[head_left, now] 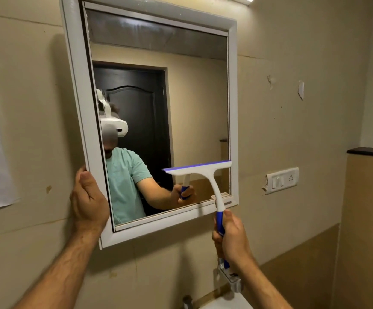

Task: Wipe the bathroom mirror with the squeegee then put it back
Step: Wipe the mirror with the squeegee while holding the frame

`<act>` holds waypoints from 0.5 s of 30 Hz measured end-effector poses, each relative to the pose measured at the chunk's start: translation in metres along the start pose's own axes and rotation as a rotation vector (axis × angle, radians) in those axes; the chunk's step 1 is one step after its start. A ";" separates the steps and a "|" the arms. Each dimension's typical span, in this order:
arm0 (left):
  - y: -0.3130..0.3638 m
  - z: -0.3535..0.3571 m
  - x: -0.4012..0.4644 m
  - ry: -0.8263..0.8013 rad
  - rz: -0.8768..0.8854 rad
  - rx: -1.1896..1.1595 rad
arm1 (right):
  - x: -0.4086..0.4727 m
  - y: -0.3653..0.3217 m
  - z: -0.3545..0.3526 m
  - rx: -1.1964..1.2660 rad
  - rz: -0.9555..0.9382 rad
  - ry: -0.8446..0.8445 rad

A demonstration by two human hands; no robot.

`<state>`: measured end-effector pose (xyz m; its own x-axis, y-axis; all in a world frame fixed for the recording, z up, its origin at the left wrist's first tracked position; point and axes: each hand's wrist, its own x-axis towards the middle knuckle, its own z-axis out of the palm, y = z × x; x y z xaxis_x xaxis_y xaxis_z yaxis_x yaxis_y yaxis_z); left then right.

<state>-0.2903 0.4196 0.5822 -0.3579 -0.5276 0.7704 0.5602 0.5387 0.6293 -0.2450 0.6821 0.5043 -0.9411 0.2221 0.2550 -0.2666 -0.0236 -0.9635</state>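
Squeegee (205, 175) blade sits against the lower right of the mirror (158, 90) glass, just above the bottom rail of the white frame (74, 90), right end near the frame's right side. Right hand (231, 238) is wrapped tight around the blue handle, low on the grip. Left hand (87, 200) steadies the frame's left edge, fingers curled over it, thumb up along the outside

Risks as I read them:
- blade looks slightly tilted, so 1 end may lift and leave a streak
- a stroke down runs into the bottom rail and strands a strip of water there
- low grip gives weak pressure at the blade, may chatter
- frame seems angled off the wall like a cabinet door; pushing hard could swing it, left hand has to resist
- tap (230, 275) sits just below the right hand, knuckles could clip it on the way down
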 end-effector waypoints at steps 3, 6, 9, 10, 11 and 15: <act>-0.001 0.000 0.000 -0.003 0.017 -0.012 | -0.017 0.026 -0.003 0.033 0.088 0.018; -0.002 0.000 0.000 0.001 0.024 -0.024 | -0.027 0.047 -0.008 0.037 0.140 0.026; -0.003 0.001 0.000 0.006 0.028 -0.042 | -0.034 0.056 -0.012 0.040 0.162 0.035; -0.004 0.001 -0.001 0.006 0.029 -0.047 | -0.038 0.055 -0.011 0.032 0.149 0.032; -0.004 0.001 -0.001 0.007 0.031 -0.051 | -0.042 0.052 -0.008 0.028 0.123 0.019; -0.007 0.002 -0.001 0.018 0.027 -0.062 | -0.052 0.015 0.024 0.092 -0.003 -0.116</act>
<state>-0.2953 0.4176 0.5779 -0.3290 -0.5257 0.7845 0.6148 0.5113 0.6005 -0.2047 0.6465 0.4780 -0.9567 0.1081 0.2702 -0.2819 -0.1134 -0.9527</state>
